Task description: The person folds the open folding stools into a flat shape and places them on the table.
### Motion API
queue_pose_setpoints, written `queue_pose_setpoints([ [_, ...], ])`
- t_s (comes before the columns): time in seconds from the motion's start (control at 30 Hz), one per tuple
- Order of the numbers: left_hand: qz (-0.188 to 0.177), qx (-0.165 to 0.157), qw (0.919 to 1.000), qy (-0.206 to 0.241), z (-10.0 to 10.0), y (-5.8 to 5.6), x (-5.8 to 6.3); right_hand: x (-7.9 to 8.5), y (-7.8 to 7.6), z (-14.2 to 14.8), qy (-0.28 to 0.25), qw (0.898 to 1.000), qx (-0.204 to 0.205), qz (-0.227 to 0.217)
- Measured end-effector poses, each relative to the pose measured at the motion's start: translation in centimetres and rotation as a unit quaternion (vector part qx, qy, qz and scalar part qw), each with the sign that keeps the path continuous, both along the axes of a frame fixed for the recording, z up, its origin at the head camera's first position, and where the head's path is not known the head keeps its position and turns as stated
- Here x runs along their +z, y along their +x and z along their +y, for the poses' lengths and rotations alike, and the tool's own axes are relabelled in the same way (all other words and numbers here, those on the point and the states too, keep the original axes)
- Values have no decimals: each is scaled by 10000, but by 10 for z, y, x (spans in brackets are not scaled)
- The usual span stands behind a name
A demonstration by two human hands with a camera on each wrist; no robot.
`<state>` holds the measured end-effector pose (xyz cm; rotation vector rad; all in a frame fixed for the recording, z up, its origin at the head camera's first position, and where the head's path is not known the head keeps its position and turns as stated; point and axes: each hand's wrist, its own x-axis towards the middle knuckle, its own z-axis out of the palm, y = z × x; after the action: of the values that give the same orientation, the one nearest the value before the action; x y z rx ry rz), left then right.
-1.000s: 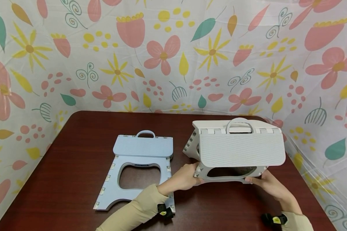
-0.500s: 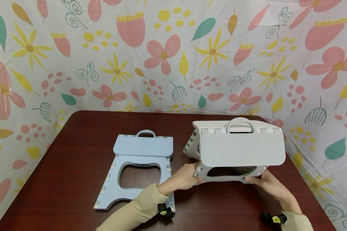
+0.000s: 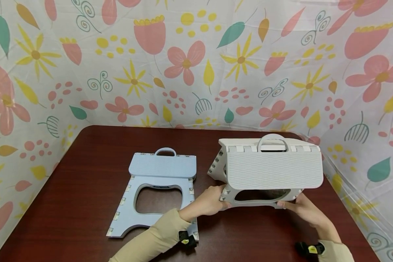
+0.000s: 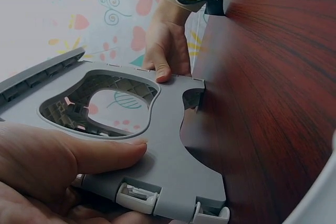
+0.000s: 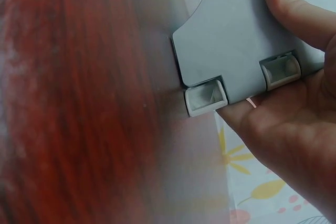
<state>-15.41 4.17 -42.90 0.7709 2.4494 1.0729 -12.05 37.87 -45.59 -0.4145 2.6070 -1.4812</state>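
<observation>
A white folding step stool (image 3: 275, 169) stands partly unfolded on the right of the table, its top panels split and hanging in a roof shape with the loop handle up. My left hand (image 3: 211, 200) grips the near leg panel at its left edge; in the left wrist view the thumb (image 4: 113, 155) lies on the panel's face and the other fingers go behind. The right hand (image 3: 306, 209) holds the same panel's right edge, thumb in front, as the right wrist view shows with the panel (image 5: 226, 35). Fingers behind the panel are mostly hidden.
A light blue folding stool (image 3: 162, 165) lies folded flat on the dark wooden table (image 3: 85, 174), left of the white one, with my left forearm across its lower right corner. A flower-printed curtain (image 3: 183, 65) closes off the back and sides.
Both hands keep their grip and the white stool stays as it was. Only the head view shifts very slightly.
</observation>
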Motion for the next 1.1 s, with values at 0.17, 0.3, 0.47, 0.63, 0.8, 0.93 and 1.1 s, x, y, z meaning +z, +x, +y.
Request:
queue_pose_setpoints([
  [0.17, 18, -7, 10000, 5, 0, 0, -1, -1, 0, 0, -16, 10000, 10, -17],
  [0.3, 37, -13, 10000, 14, 0, 0, -2, 0, 0, 0, 39, 10000, -12, 14],
  [0.47, 27, -30, 10000, 27, 1, -1, -1, 2, 1, 0, 105, 9999, -69, -60],
  [0.63, -57, -44, 9999, 75, 0, -1, 0, 1, 1, 1, 114, 9999, -83, -77],
  [0.8, -103, -40, 9999, 91, 0, -1, -1, 0, 0, 1, 80, 9999, -44, -89],
  [0.93, -77, -44, 9999, 92, 0, -1, -2, -1, 0, 1, 36, 10000, -4, -73],
  [1.1, -149, -43, 9998, 110, 1, -1, -2, -1, -1, 1, 11, 10000, -1, -67],
])
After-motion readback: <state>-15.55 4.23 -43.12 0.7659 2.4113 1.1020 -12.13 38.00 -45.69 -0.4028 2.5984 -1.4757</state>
